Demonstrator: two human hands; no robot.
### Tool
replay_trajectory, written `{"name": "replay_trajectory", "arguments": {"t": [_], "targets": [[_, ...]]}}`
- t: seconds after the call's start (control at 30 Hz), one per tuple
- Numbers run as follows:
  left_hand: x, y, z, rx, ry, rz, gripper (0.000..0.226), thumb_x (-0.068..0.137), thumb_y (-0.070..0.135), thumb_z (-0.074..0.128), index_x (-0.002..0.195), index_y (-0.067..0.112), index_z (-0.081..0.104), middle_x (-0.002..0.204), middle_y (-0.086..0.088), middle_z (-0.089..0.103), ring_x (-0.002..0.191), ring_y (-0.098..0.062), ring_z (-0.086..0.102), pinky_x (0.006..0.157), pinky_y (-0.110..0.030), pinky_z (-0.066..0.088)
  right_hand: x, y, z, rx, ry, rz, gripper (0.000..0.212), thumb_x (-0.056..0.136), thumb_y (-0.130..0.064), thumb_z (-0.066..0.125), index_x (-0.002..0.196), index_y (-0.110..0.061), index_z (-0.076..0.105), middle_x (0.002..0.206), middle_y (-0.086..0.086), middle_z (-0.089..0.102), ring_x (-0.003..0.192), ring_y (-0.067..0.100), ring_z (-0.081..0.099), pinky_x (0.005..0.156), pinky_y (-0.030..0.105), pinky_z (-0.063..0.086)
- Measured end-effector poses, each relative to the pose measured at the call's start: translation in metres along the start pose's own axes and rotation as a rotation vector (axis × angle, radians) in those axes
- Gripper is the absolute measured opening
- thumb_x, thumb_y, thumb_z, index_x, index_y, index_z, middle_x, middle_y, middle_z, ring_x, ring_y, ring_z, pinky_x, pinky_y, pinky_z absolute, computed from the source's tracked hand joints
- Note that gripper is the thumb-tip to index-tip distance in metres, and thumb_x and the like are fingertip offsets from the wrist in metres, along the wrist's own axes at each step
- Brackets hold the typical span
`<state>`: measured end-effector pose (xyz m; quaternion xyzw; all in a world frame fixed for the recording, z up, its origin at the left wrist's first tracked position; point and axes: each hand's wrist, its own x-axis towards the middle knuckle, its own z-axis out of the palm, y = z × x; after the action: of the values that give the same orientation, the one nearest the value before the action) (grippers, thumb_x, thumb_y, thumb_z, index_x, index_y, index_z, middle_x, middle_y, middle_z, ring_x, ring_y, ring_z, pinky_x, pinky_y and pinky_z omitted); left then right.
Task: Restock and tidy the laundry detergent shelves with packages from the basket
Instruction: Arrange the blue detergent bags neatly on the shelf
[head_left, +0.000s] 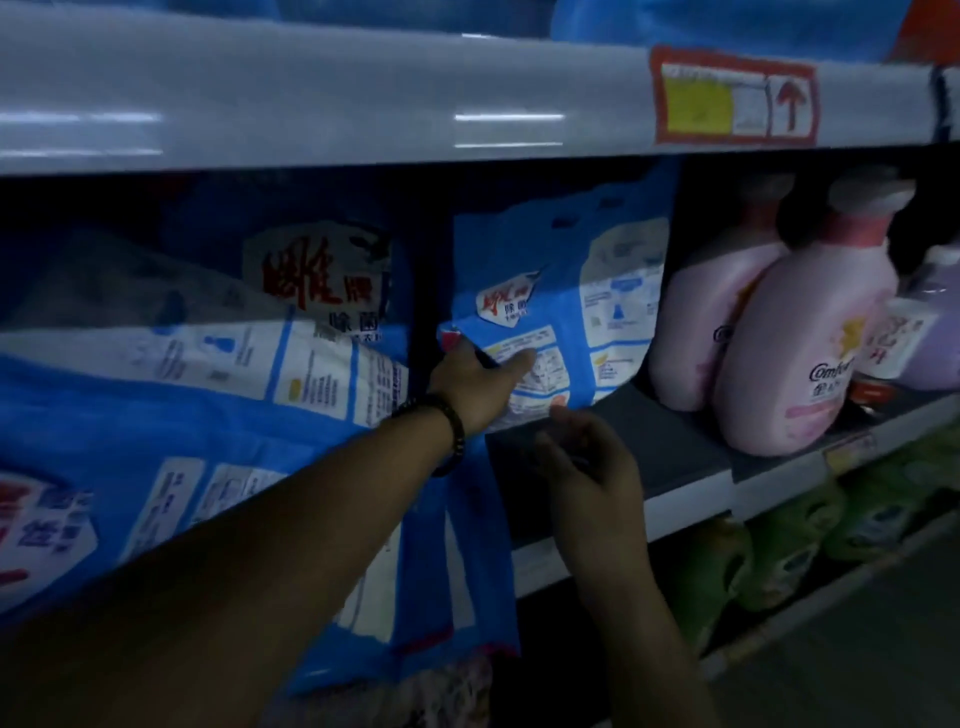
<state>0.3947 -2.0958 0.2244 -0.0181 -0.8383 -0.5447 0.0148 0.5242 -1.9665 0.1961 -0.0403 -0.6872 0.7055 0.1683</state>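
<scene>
Step in hand: you look to be straightening a pack already on the shelf, not loading a new one. That is a judgement from where your hands are.
Left hand (478, 379): reached out ahead of you, a bead bracelet at the wrist. The thumb is pressed across the lower front of the upright blue bag (561, 312) and the fingers go round its near edge, so it grips the bag.
Right hand (587, 467): just below and to the right of your left hand, fingers loosely curled and apart, holding nothing. It hovers near the bag's bottom edge without touching it.
Upright blue bag: stands on the shelf board (649, 447) directly beyond your left thumb, leaning a little, its back panel facing you.
Slumped blue bags (208, 364): to the left of your left hand, lying tilted over one another.
Pink bottles (800, 353): well to the right of your right hand, upright at the shelf front.
Basket: not in view.
Next move: probably bring the free right hand to the bag's far side or base, then square it upright with both hands. The soft pack is likely to sag, so support it low.
</scene>
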Motion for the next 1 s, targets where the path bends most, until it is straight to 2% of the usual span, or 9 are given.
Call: {"name": "replay_trajectory", "arguments": {"t": [0.1,0.23,0.37,0.5,0.6,0.7,0.8,0.9,1.0], "targets": [[-0.006,0.001,0.010,-0.062,0.004,0.051,0.081,0.062,0.068,0.087,0.130,0.030,0.064,0.125,0.010,0.072,0.113,-0.016,0.069,0.105,-0.040,0.055,0.001,0.000,0.003,0.077,-0.021,0.046,0.025,0.098,-0.011,0.070,0.115,-0.029,0.068,0.100,-0.009,0.078,0.100,0.008,0.073,0.098,0.040,0.059],[-0.013,0.005,0.010,-0.043,-0.033,0.068,0.067,0.054,0.048,0.095,0.116,0.031,0.076,0.116,0.012,0.077,0.107,-0.012,0.073,0.100,-0.040,0.059,0.003,-0.003,0.007,0.142,-0.034,0.046,0.032,0.098,-0.008,0.069,0.108,-0.038,0.063,0.095,-0.019,0.077,0.097,0.002,0.073,0.095,0.033,0.059],[-0.020,0.007,0.016,0.012,-0.084,0.191,0.066,0.066,0.033,0.099,0.126,0.028,0.074,0.124,0.014,0.075,0.113,-0.004,0.071,0.103,-0.033,0.058,0.000,0.002,0.010,0.098,0.097,-0.021,0.031,0.094,-0.014,0.074,0.112,-0.032,0.057,0.108,-0.003,0.071,0.097,0.010,0.073,0.092,0.046,0.061],[-0.020,0.011,0.015,0.070,-0.103,0.227,0.060,0.071,0.050,0.093,0.124,0.033,0.073,0.108,0.027,0.074,0.103,0.013,0.067,0.092,-0.011,0.055,-0.003,0.004,0.004,0.021,0.130,-0.081,0.043,0.094,-0.012,0.074,0.119,-0.039,0.051,0.111,0.004,0.063,0.086,0.004,0.068,0.073,0.026,0.057],[-0.021,0.014,0.015,0.161,-0.139,0.229,0.090,0.064,0.080,0.081,0.140,0.037,0.059,0.129,0.020,0.069,0.119,0.002,0.064,0.103,-0.025,0.055,-0.001,0.004,0.003,0.041,0.106,-0.061,0.054,0.092,-0.010,0.076,0.131,-0.035,0.048,0.117,0.011,0.059,0.083,0.004,0.068,0.068,0.020,0.056],[-0.024,0.017,0.013,0.122,-0.238,0.206,0.097,0.062,0.078,0.085,0.143,0.033,0.055,0.126,0.015,0.069,0.114,-0.004,0.065,0.097,-0.024,0.054,-0.003,0.001,0.005,0.001,0.122,-0.032,0.086,0.077,-0.032,0.088,0.149,-0.034,0.041,0.131,0.009,0.059,0.106,0.015,0.071,0.085,0.033,0.063],[-0.036,0.026,0.010,0.006,-0.341,0.221,0.062,0.077,0.053,0.083,0.130,0.027,0.065,0.103,0.014,0.069,0.101,-0.008,0.066,0.081,-0.015,0.052,-0.005,-0.010,-0.009,-0.163,0.182,-0.044,0.112,0.062,-0.060,0.090,0.157,-0.036,0.037,0.133,0.007,0.057,0.119,0.022,0.063,0.100,0.045,0.058],[-0.048,0.030,0.010,-0.144,-0.551,0.137,0.044,0.093,0.049,0.064,0.133,0.030,0.068,0.120,0.001,0.075,0.112,-0.026,0.072,0.089,-0.041,0.063,-0.003,-0.019,-0.039,-0.196,0.334,-0.083,0.097,0.070,-0.063,0.085,0.153,-0.032,0.046,0.135,-0.002,0.063,0.126,0.016,0.060,0.105,0.040,0.054],[-0.048,0.032,0.007,-0.191,-0.634,0.091,0.033,0.106,0.037,0.056,0.134,0.026,0.070,0.135,-0.004,0.070,0.120,-0.030,0.069,0.097,-0.050,0.060,0.000,-0.020,-0.057,-0.159,0.439,-0.032,0.055,0.082,-0.065,0.078,0.120,-0.026,0.068,0.105,-0.011,0.074,0.097,0.010,0.071,0.082,0.035,0.056]]}}
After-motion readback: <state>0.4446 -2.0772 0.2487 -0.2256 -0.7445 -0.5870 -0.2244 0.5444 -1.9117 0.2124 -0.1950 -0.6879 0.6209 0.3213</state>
